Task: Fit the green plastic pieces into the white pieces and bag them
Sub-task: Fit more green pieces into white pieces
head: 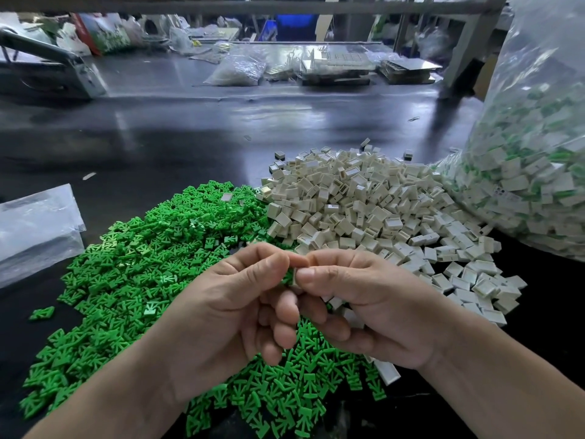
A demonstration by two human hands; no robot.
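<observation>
A wide heap of green plastic pieces point(152, 264) covers the dark table at the left and front. Beside it on the right lies a heap of white pieces point(364, 204). My left hand point(228, 315) and my right hand point(367, 299) meet above the heaps. Between their fingertips my left hand pinches a green piece point(288, 276), and my right thumb and forefinger pinch a white piece point(295, 275) pressed against it. Both pieces are mostly hidden by fingers. A big clear bag point(538, 172) holding assembled white-and-green pieces stands at the right.
Flat clear plastic bags point(34, 226) lie at the left edge. The dark table point(190, 134) stretches back to more bags point(237, 69), stacked trays point(335, 68) and a metal device point(47, 71) at the far side.
</observation>
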